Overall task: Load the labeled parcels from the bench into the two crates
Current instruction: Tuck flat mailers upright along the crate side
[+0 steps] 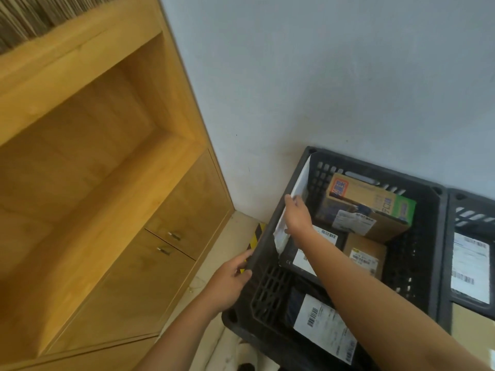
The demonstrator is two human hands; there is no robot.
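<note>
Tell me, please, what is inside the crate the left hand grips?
Two cardboard boxes, two black labelled parcels, a white mailer held by the right hand; anything beneath them is hidden.

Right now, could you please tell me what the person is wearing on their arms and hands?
Nothing that shows. The left hand and right hand are bare, with no gloves, rings or bands visible. The left forearm and right forearm are uncovered to the frame edge: no sleeve, cuff or watch appears.
</note>
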